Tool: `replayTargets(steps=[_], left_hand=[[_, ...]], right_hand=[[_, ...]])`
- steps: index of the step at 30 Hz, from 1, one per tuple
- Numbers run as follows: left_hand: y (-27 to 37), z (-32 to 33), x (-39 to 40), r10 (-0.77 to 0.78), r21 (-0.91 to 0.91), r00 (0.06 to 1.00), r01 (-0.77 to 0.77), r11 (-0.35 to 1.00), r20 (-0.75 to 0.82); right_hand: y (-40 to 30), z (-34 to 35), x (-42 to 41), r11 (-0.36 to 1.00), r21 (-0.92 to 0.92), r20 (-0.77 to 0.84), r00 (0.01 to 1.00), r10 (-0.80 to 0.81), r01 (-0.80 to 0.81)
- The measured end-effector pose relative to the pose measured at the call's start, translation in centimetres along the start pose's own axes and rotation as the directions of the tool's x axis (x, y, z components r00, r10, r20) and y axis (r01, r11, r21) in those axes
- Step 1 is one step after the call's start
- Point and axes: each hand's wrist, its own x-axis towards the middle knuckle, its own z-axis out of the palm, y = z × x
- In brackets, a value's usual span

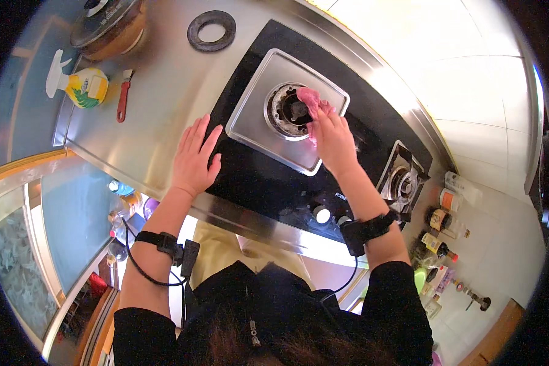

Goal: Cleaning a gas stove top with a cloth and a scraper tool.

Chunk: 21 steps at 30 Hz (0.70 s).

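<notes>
My right hand (pixel 334 137) grips a crumpled pink cloth (pixel 308 97) against the right side of the gas burner (pixel 283 112). A square stainless steel drip plate (pixel 251 123) surrounds that burner on the black glass cooktop (pixel 261 169). The dark opening at the burner's centre is partly covered by the cloth. With fingers apart and nothing in it, my left hand (pixel 194 158) rests at the cooktop's left edge, partly over the steel counter (pixel 164 110).
On the counter stand a black pan-support ring (pixel 211 31), a red-handled scraper (pixel 124 96), a yellow spray bottle (pixel 88 87) and a lidded pot (pixel 114 32). Control knobs (pixel 321 214) line the front. A second burner (pixel 401 183) and several bottles (pixel 439 219) are at right.
</notes>
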Motion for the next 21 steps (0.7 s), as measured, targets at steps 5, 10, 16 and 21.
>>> replayTargets(steps=[5, 10, 16, 21], left_hand=[[0.1, 0.2, 0.3, 0.015, 0.004, 1.0, -0.015, 1.0, -0.009], [-0.2, -0.1, 0.2, 0.028, 0.004, 1.0, -0.028, 1.0, -0.013], [0.2, -0.2, 0.5, 0.036, -0.013, 0.999, -0.036, 0.999, -0.009], [0.3, -0.3, 0.3, 0.03, -0.01, 1.0, -0.03, 1.0, 0.001]], right_hand=[[-2.9, 1.8, -2.9, 0.979, -0.2, -0.059, 0.998, 0.026, -0.037], [-7.4, 2.6, -2.0, 0.945, -0.316, -0.039, 0.996, 0.078, -0.086], [-9.0, 5.0, -0.9, 0.983, -0.164, -0.14, 0.988, 0.064, -0.087], [-8.2, 3.1, -0.6, 0.989, -0.02, 0.022, 0.989, 0.145, -0.144]])
